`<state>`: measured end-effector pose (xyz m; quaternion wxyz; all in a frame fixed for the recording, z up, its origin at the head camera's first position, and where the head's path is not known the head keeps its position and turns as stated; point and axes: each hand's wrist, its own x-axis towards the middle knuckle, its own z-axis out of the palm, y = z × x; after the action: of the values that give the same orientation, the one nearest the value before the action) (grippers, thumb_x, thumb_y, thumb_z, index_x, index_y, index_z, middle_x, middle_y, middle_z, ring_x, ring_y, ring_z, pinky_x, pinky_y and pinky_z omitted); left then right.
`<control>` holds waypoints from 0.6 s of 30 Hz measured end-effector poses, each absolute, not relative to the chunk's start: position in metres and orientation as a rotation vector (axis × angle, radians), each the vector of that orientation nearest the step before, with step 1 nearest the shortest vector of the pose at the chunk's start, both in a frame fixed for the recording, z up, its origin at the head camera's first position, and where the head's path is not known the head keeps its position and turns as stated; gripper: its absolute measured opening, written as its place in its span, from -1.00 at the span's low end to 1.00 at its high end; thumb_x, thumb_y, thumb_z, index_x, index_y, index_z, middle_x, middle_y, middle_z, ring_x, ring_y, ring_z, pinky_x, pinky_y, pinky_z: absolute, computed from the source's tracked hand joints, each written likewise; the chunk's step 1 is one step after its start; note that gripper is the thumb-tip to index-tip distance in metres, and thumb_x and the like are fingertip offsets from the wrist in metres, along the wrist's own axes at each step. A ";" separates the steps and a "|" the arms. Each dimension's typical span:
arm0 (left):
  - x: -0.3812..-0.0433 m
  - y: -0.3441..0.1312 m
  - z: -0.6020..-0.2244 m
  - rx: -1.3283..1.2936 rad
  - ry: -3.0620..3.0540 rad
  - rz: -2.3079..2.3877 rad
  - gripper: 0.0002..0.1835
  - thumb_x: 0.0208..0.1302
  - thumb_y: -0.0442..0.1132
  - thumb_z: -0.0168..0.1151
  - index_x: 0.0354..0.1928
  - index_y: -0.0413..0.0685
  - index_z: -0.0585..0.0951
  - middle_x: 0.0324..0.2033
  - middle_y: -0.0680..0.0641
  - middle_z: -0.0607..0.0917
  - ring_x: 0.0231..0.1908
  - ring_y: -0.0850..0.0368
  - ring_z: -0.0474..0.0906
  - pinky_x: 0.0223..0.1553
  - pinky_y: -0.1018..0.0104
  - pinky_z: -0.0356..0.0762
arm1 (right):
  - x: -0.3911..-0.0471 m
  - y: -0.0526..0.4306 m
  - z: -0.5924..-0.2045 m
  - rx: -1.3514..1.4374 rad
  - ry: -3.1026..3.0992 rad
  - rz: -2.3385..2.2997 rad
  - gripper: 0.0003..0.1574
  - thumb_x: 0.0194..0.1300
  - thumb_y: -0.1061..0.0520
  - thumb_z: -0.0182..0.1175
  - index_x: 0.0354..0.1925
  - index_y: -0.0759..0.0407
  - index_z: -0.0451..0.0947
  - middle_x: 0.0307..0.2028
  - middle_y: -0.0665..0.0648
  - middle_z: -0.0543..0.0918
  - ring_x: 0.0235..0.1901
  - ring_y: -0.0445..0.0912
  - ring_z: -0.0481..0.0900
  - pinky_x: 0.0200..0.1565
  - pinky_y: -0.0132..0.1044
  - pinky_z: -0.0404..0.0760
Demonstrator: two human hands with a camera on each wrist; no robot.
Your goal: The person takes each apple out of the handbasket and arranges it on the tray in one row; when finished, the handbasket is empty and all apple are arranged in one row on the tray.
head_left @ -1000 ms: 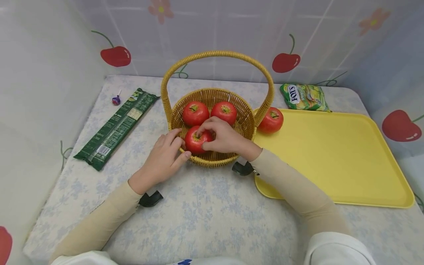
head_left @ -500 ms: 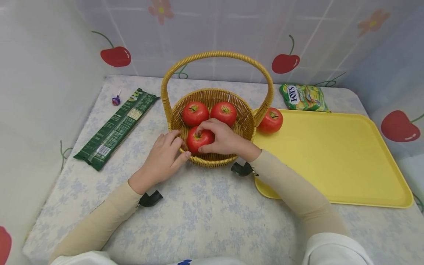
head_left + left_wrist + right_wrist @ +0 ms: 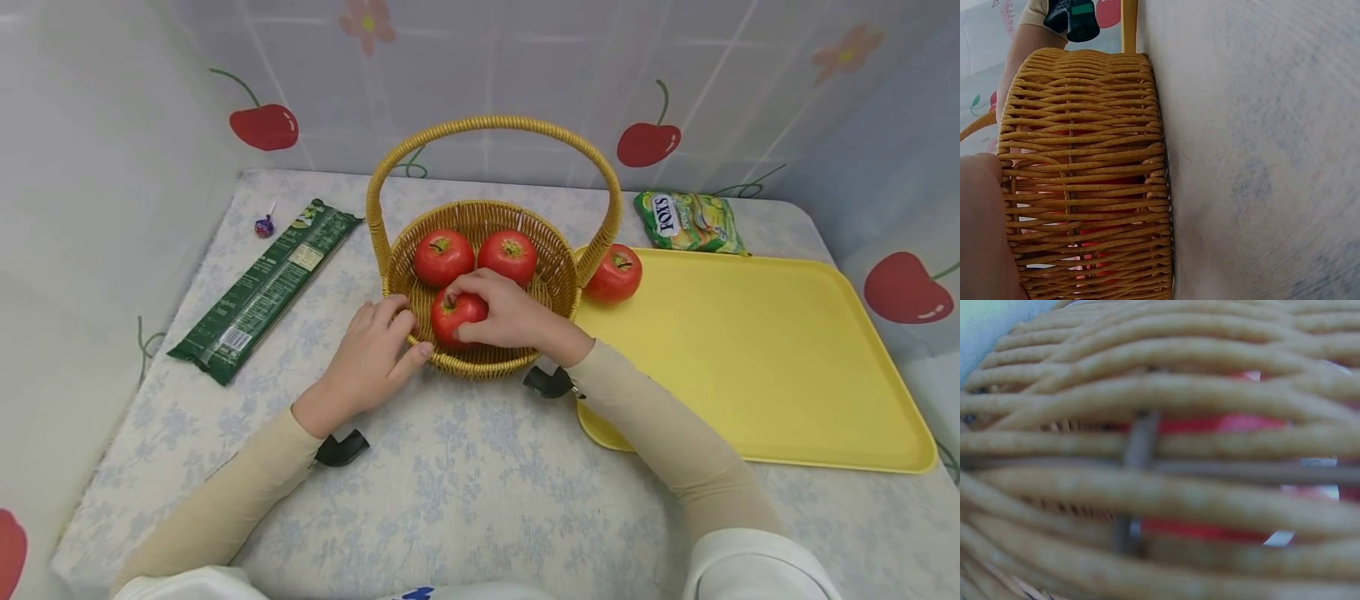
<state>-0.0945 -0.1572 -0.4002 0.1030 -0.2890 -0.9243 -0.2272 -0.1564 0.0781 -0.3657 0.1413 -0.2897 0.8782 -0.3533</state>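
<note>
The person's right hand (image 3: 510,312) is gripping the front red apple (image 3: 453,319) between thumb and fingers, near its stem, and the apple is sitting inside the wicker basket (image 3: 480,367), toward the front. The left hand (image 3: 371,350) is holding the basket's front-left rim, its fingers reaching over the edge and its thumb lying outside. Two more apples (image 3: 442,258) are resting side by side behind the gripped one. A fourth apple (image 3: 617,275) is sitting outside, at the far left corner of the yellow tray (image 3: 750,358). A green candy bag (image 3: 690,221) is lying behind the tray, while a long green packet (image 3: 266,292) and a lollipop (image 3: 264,226) are lying left of the basket.
</note>
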 end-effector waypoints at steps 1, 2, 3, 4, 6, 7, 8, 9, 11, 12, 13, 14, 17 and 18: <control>-0.095 -0.157 -0.400 -0.852 -2.726 -0.668 -0.12 0.45 0.49 -0.55 -0.25 -0.19 0.45 0.12 -0.35 0.51 0.06 -0.32 0.47 0.10 -0.18 0.32 | -0.156 0.078 -0.366 -0.845 2.527 -1.022 -0.58 0.15 0.02 0.31 0.01 0.02 0.59 0.09 0.13 0.55 0.08 0.00 0.52 0.10 -0.03 0.62; -0.095 -0.157 -0.400 -0.852 -2.725 -0.668 -0.12 0.45 0.49 -0.55 -0.25 -0.19 0.45 0.12 -0.35 0.51 0.05 -0.32 0.47 0.10 -0.17 0.32 | -0.156 0.078 -0.366 -0.853 2.519 -1.026 -0.58 0.17 0.01 0.32 0.02 0.03 0.58 0.09 0.13 0.55 0.09 -0.01 0.52 0.11 -0.03 0.62; -0.095 -0.157 -0.400 -0.851 -2.724 -0.667 -0.12 0.45 0.49 -0.55 -0.25 -0.19 0.46 0.11 -0.35 0.51 0.05 -0.32 0.47 0.09 -0.16 0.33 | -0.156 0.078 -0.366 -0.862 2.511 -1.029 -0.57 0.18 0.00 0.34 0.02 0.03 0.58 0.09 0.13 0.56 0.10 -0.01 0.52 0.12 -0.03 0.62; -0.095 -0.157 -0.400 -0.850 -2.723 -0.666 -0.12 0.45 0.49 -0.56 -0.25 -0.19 0.46 0.11 -0.34 0.51 0.04 -0.32 0.47 0.09 -0.16 0.33 | -0.156 0.078 -0.366 -0.872 2.504 -1.032 -0.57 0.19 -0.01 0.35 0.03 0.03 0.58 0.09 0.13 0.56 0.11 -0.01 0.52 0.13 -0.03 0.61; -0.095 -0.157 -0.400 -0.850 -2.718 -0.664 -0.12 0.45 0.49 -0.56 -0.25 -0.19 0.46 0.10 -0.34 0.51 0.03 -0.31 0.48 0.08 -0.15 0.33 | -0.156 0.078 -0.366 -0.876 2.497 -1.038 -0.56 0.20 -0.02 0.37 0.04 0.03 0.58 0.09 0.13 0.57 0.12 -0.01 0.52 0.14 -0.02 0.61; -0.095 -0.157 -0.400 -0.850 -2.717 -0.664 -0.12 0.45 0.49 -0.56 -0.25 -0.19 0.46 0.10 -0.34 0.51 0.03 -0.31 0.48 0.07 -0.15 0.33 | -0.156 0.078 -0.367 -0.875 2.496 -1.040 -0.55 0.20 -0.02 0.38 0.04 0.02 0.58 0.09 0.13 0.56 0.12 -0.01 0.52 0.14 -0.02 0.61; -0.094 -0.157 -0.399 -0.850 -2.717 -0.664 -0.12 0.46 0.49 -0.56 -0.25 -0.19 0.46 0.10 -0.34 0.51 0.03 -0.31 0.48 0.07 -0.15 0.33 | -0.156 0.079 -0.368 -0.871 2.496 -1.042 -0.55 0.20 -0.03 0.38 0.04 0.02 0.58 0.10 0.12 0.56 0.12 -0.01 0.52 0.14 -0.01 0.61; -0.094 -0.156 -0.399 -0.851 -2.715 -0.662 -0.12 0.46 0.49 -0.56 -0.25 -0.19 0.46 0.10 -0.34 0.51 0.03 -0.31 0.48 0.07 -0.15 0.34 | -0.156 0.079 -0.368 -0.871 2.497 -1.044 -0.55 0.20 -0.03 0.38 0.05 0.02 0.58 0.10 0.13 0.56 0.12 0.00 0.52 0.14 -0.01 0.61; -0.094 -0.156 -0.399 -0.852 -2.715 -0.663 -0.12 0.46 0.48 -0.56 -0.25 -0.18 0.46 0.10 -0.34 0.51 0.03 -0.31 0.47 0.07 -0.15 0.33 | -0.156 0.079 -0.368 -0.867 2.497 -1.046 -0.54 0.21 -0.03 0.38 0.06 0.02 0.58 0.10 0.12 0.57 0.12 0.00 0.53 0.15 -0.01 0.61; -0.094 -0.156 -0.399 -0.853 -2.716 -0.662 -0.12 0.46 0.48 -0.56 -0.25 -0.18 0.46 0.10 -0.34 0.51 0.04 -0.31 0.47 0.07 -0.15 0.33 | -0.156 0.079 -0.368 -0.868 2.497 -1.047 -0.54 0.21 -0.03 0.38 0.06 0.03 0.58 0.10 0.13 0.57 0.11 0.00 0.53 0.15 -0.01 0.61; -0.094 -0.156 -0.399 -0.853 -2.718 -0.664 -0.12 0.46 0.48 -0.56 -0.24 -0.18 0.47 0.10 -0.34 0.51 0.04 -0.30 0.47 0.07 -0.15 0.33 | -0.156 0.080 -0.368 -0.868 2.496 -1.050 -0.54 0.21 -0.03 0.38 0.06 0.03 0.58 0.10 0.13 0.57 0.11 0.00 0.53 0.15 -0.01 0.61; -0.094 -0.156 -0.398 -0.854 -2.721 -0.666 -0.12 0.46 0.48 -0.56 -0.24 -0.18 0.47 0.10 -0.34 0.51 0.03 -0.30 0.47 0.07 -0.14 0.33 | -0.156 0.080 -0.368 -0.870 2.494 -1.054 -0.54 0.21 -0.02 0.39 0.06 0.04 0.58 0.10 0.13 0.57 0.11 0.00 0.53 0.15 -0.01 0.61; -0.094 -0.156 -0.398 -0.854 -2.724 -0.672 -0.12 0.46 0.48 -0.56 -0.23 -0.18 0.47 0.09 -0.33 0.51 0.03 -0.29 0.46 0.06 -0.13 0.33 | -0.155 0.080 -0.366 -0.875 2.491 -1.063 -0.54 0.21 -0.02 0.39 0.06 0.05 0.59 0.09 0.13 0.58 0.10 0.00 0.54 0.15 -0.02 0.62; -0.094 -0.156 -0.398 -0.854 -2.726 -0.672 -0.12 0.46 0.48 -0.56 -0.23 -0.18 0.47 0.10 -0.33 0.51 0.03 -0.29 0.46 0.06 -0.13 0.33 | -0.155 0.080 -0.366 -0.874 2.490 -1.066 -0.54 0.21 -0.01 0.39 0.06 0.06 0.59 0.09 0.13 0.58 0.10 0.00 0.54 0.15 -0.02 0.62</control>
<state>-0.0936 -0.1563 -0.3982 0.1034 -0.2893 -0.9239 -0.2279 -0.1550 0.0803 -0.3660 0.1474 -0.3038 0.8653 -0.3705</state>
